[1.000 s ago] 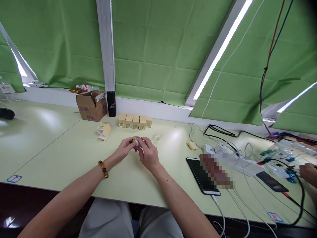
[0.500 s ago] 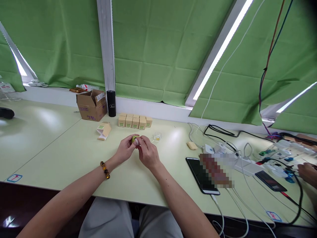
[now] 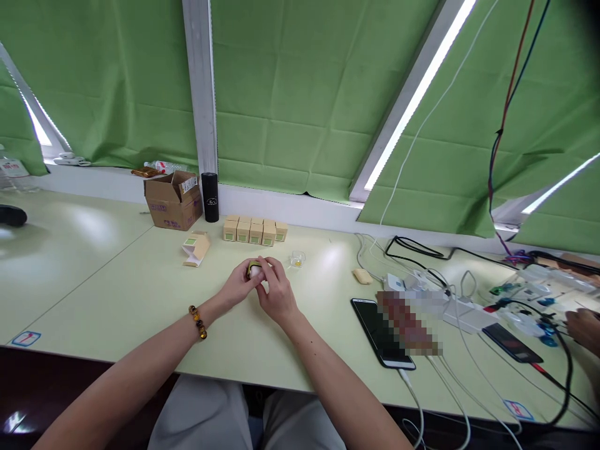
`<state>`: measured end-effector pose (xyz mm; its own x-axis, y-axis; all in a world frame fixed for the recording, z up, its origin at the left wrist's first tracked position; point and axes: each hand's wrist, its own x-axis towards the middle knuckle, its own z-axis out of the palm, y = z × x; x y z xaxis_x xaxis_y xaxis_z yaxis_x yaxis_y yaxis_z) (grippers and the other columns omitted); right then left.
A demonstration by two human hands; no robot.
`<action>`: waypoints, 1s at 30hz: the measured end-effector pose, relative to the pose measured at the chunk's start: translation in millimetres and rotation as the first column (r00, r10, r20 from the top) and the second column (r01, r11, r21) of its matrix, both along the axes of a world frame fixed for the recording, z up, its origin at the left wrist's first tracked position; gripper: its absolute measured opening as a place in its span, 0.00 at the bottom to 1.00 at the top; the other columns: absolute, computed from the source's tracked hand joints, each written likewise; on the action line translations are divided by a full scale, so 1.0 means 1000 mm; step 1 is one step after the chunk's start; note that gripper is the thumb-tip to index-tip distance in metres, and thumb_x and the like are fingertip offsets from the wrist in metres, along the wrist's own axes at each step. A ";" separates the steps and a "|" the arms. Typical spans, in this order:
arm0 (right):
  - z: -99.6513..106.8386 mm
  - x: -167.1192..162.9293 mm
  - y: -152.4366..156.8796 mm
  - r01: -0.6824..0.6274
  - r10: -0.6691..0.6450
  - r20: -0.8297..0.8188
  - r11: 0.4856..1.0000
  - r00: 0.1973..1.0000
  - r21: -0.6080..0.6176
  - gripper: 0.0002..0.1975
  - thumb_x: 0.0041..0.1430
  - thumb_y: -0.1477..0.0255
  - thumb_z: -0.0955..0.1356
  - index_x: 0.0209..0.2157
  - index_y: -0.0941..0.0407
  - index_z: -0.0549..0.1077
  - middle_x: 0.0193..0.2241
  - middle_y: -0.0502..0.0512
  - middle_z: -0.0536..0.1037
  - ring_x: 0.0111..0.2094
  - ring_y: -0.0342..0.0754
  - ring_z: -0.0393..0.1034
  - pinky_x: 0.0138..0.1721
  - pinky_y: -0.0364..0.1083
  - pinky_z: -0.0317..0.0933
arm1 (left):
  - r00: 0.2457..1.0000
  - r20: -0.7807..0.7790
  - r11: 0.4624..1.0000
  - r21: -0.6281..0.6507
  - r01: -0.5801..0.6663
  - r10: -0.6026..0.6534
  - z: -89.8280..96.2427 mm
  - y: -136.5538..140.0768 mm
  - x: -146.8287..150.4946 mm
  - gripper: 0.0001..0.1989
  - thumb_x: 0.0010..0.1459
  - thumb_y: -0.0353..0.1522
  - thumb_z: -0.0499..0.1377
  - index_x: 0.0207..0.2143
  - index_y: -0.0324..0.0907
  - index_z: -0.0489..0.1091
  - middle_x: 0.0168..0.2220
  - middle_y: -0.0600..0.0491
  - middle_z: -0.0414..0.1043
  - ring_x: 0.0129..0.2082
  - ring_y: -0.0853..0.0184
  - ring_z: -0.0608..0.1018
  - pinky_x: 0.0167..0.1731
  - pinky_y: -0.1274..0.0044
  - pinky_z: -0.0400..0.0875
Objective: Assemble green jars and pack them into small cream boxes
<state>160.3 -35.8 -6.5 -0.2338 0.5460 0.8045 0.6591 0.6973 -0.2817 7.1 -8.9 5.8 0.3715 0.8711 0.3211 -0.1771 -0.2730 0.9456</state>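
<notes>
Both hands meet over the table around a small rounded object [image 3: 254,270], yellow-green and black at its edge with a whitish middle. My left hand [image 3: 237,284] is closed around its left side. The fingers of my right hand [image 3: 276,290] press on it from the right and cover part of it, so its exact kind cannot be made out. Just right of the hands lies a small clear plastic piece [image 3: 297,259] with a bit of yellow in it. Left of them, an opened small cardboard box [image 3: 195,249] rests on its side.
Several small tan boxes [image 3: 255,231] stand in a row behind the hands. Farther back are a larger carton [image 3: 171,203] and a black cylinder [image 3: 210,197]. A phone [image 3: 382,334], cables and a power strip [image 3: 464,312] fill the right, where another person's hand [image 3: 584,328] shows.
The small object has turned in my hands, so more of its whitish middle and dark rim shows. My right fingers have shifted slightly across it.
</notes>
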 end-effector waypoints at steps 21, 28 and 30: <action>-0.002 -0.002 0.001 -0.053 0.043 -0.153 0.996 0.987 -0.066 0.20 0.69 0.75 0.64 0.61 0.52 0.66 0.51 0.64 0.71 0.48 0.53 0.73 0.46 0.54 0.76 | 0.998 0.047 0.999 0.017 0.050 -0.051 0.008 0.000 0.000 0.21 0.61 0.48 0.64 0.42 0.38 0.74 0.37 0.49 0.76 0.36 0.66 0.75 0.40 0.74 0.71; -0.002 -0.001 0.002 -0.051 0.040 -0.153 0.997 0.987 -0.066 0.20 0.69 0.74 0.64 0.61 0.52 0.67 0.51 0.64 0.72 0.46 0.53 0.74 0.45 0.53 0.76 | 0.999 0.014 0.999 0.036 0.034 -0.035 0.009 0.000 -0.001 0.21 0.63 0.49 0.62 0.40 0.39 0.74 0.37 0.49 0.76 0.38 0.64 0.75 0.40 0.74 0.71; -0.001 -0.001 0.001 -0.039 0.029 -0.151 0.997 0.988 -0.063 0.20 0.68 0.74 0.64 0.61 0.52 0.67 0.51 0.64 0.73 0.46 0.53 0.74 0.45 0.53 0.75 | 1.000 -0.006 0.999 0.051 0.018 -0.018 0.009 0.000 -0.001 0.21 0.63 0.49 0.62 0.43 0.39 0.75 0.38 0.49 0.76 0.39 0.64 0.75 0.40 0.74 0.71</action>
<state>159.0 -34.6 -7.9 -0.1324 0.5923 0.7947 0.5824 0.6953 -0.4212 5.9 -9.0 14.5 0.3889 0.8467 0.3631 -0.1773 -0.3179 0.9314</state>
